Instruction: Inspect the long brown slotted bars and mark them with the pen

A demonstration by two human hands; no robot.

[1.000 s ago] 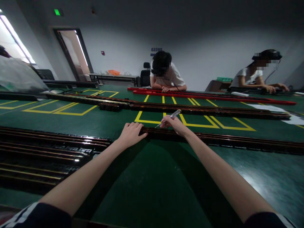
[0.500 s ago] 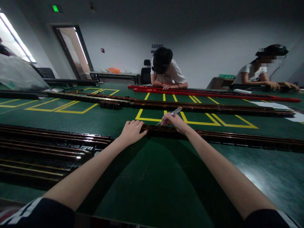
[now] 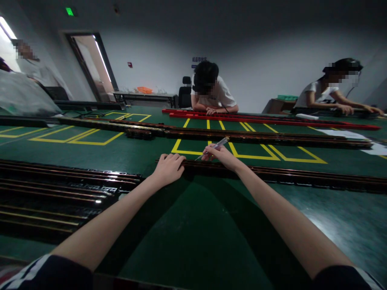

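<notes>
My left hand [image 3: 169, 168] is closed over the left end of a long dark rail [image 3: 290, 176] with copper-coloured lines, which lies across the green table. In my right hand [image 3: 220, 155] is a slim screwdriver [image 3: 221, 141] with a clear handle, gripped like a pen. Its thin shaft slants down to the left, and the tip is at the rail just right of my left hand. Whether the tip touches the rail I cannot tell.
Several similar dark rails [image 3: 60, 193] lie at the left. More rails [image 3: 256, 136] cross the table farther back, in front of red rails [image 3: 272, 119]. Yellow tape marks the green table [image 3: 187, 241]. Co-workers [image 3: 213, 90] sit opposite; a plastic bag [image 3: 26, 94] stands far left.
My left thumb has drawn in against the fingers, and the rail's end now shows left of that hand. The screwdriver has shifted slightly left. Another person has come into view at far left.
</notes>
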